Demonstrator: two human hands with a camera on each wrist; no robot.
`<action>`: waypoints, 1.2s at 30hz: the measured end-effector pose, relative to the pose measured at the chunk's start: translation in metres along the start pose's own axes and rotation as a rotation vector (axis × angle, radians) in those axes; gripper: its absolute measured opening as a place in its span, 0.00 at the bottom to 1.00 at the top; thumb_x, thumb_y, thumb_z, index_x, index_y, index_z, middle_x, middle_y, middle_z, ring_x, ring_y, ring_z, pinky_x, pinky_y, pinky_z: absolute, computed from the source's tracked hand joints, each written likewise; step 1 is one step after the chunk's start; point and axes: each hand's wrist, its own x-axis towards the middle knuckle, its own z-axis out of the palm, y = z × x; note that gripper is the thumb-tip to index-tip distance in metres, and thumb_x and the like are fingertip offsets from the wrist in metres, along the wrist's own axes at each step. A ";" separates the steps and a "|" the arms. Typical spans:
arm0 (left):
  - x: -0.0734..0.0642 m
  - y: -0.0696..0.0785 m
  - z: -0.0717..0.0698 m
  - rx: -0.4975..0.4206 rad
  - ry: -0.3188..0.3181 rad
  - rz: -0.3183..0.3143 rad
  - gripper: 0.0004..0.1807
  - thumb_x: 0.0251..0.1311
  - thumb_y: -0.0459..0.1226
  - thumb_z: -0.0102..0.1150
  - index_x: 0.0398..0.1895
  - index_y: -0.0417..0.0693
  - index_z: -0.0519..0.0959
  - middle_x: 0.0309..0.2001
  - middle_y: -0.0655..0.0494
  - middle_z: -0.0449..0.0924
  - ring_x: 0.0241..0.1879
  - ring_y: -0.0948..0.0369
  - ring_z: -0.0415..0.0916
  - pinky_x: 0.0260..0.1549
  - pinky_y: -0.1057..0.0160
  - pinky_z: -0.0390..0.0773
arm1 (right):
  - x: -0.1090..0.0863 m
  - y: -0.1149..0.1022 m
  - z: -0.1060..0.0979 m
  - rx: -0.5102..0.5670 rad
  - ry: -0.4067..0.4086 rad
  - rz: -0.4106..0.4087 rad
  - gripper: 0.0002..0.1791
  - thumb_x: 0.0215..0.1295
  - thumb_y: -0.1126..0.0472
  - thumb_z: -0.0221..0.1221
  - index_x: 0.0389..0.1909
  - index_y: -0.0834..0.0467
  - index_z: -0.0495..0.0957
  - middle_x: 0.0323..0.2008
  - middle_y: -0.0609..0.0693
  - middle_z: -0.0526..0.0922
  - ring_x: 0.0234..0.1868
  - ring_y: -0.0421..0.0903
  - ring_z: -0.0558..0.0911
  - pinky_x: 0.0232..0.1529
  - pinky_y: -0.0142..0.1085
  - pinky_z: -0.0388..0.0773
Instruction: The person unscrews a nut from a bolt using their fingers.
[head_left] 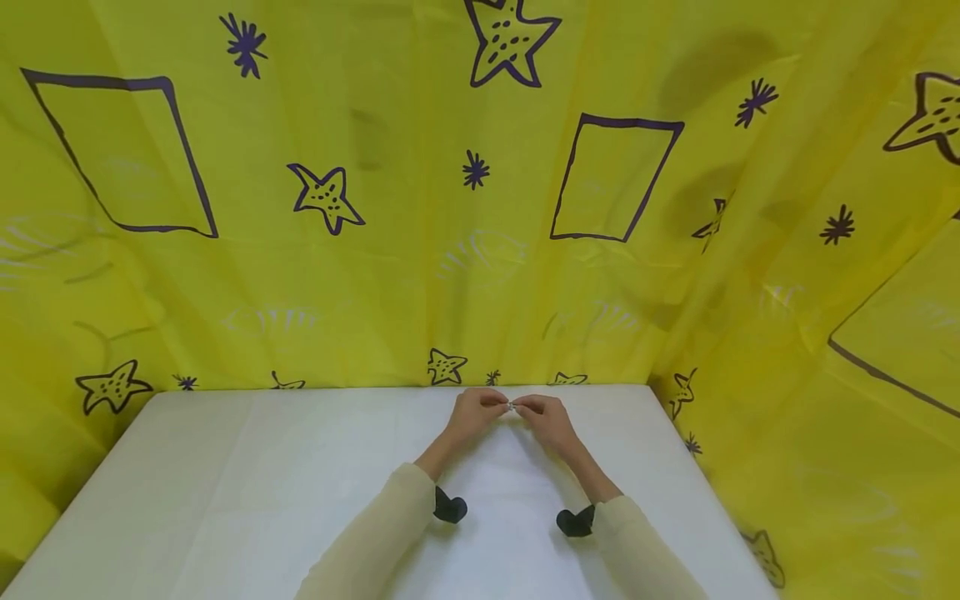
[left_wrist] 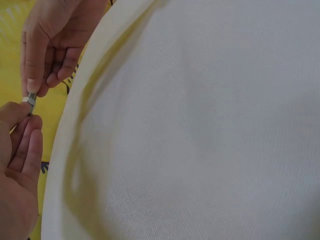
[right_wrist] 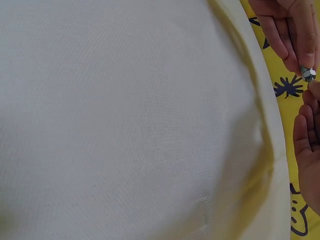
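Observation:
A small silver bolt [head_left: 512,406] is held between the fingertips of both hands, close over the far part of the white table. The left hand [head_left: 474,414] pinches one end of it between thumb and fingers. At the other end, the right hand [head_left: 546,419] has a like pinch. Between the fingertips, a shiny hex nut [right_wrist: 308,74] shows on the bolt, with a greenish bit of shank beside it. In the left wrist view the same nut [left_wrist: 29,100] sits right at the fingertips. The fingers hide most of the bolt.
The white-covered table [head_left: 315,483] spreads under both forearms. Behind it and along its right side hangs a yellow curtain [head_left: 405,292] with dark stars and squares. A dark heart-shaped piece sits at each wrist, one at the left cuff [head_left: 450,507], one at the right [head_left: 576,522].

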 end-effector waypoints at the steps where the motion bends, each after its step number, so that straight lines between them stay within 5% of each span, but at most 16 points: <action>1: 0.000 0.001 -0.002 0.001 0.000 0.004 0.04 0.62 0.33 0.67 0.37 0.42 0.87 0.36 0.56 0.87 0.39 0.61 0.81 0.39 0.63 0.79 | 0.000 -0.001 0.000 0.005 0.000 -0.010 0.08 0.69 0.67 0.61 0.43 0.64 0.86 0.39 0.56 0.87 0.39 0.45 0.81 0.37 0.35 0.77; 11: -0.013 0.014 -0.023 -0.046 -0.026 0.026 0.07 0.64 0.36 0.66 0.41 0.43 0.88 0.40 0.54 0.87 0.43 0.56 0.83 0.40 0.61 0.82 | -0.005 -0.022 0.001 0.043 -0.031 -0.063 0.08 0.70 0.65 0.61 0.43 0.64 0.86 0.42 0.57 0.87 0.45 0.51 0.83 0.47 0.45 0.80; 19: -0.027 0.022 -0.040 -0.093 -0.030 0.026 0.07 0.64 0.36 0.66 0.41 0.43 0.87 0.40 0.54 0.87 0.42 0.57 0.84 0.41 0.61 0.82 | -0.013 -0.043 0.004 0.100 -0.076 -0.100 0.08 0.71 0.66 0.60 0.44 0.65 0.85 0.43 0.59 0.86 0.46 0.55 0.83 0.48 0.42 0.81; 27: -0.042 0.033 -0.055 -0.138 -0.038 0.034 0.07 0.63 0.36 0.67 0.41 0.42 0.87 0.40 0.52 0.86 0.41 0.57 0.83 0.41 0.60 0.82 | -0.035 -0.091 0.001 0.075 -0.111 -0.107 0.09 0.70 0.69 0.59 0.44 0.70 0.84 0.42 0.63 0.85 0.45 0.55 0.83 0.46 0.45 0.81; 36: -0.062 0.045 -0.070 -0.104 -0.080 0.080 0.05 0.62 0.34 0.67 0.40 0.43 0.87 0.38 0.55 0.86 0.38 0.60 0.84 0.39 0.62 0.83 | -0.040 -0.078 0.009 0.067 -0.156 -0.142 0.08 0.70 0.66 0.60 0.44 0.65 0.85 0.43 0.61 0.86 0.45 0.55 0.84 0.45 0.40 0.81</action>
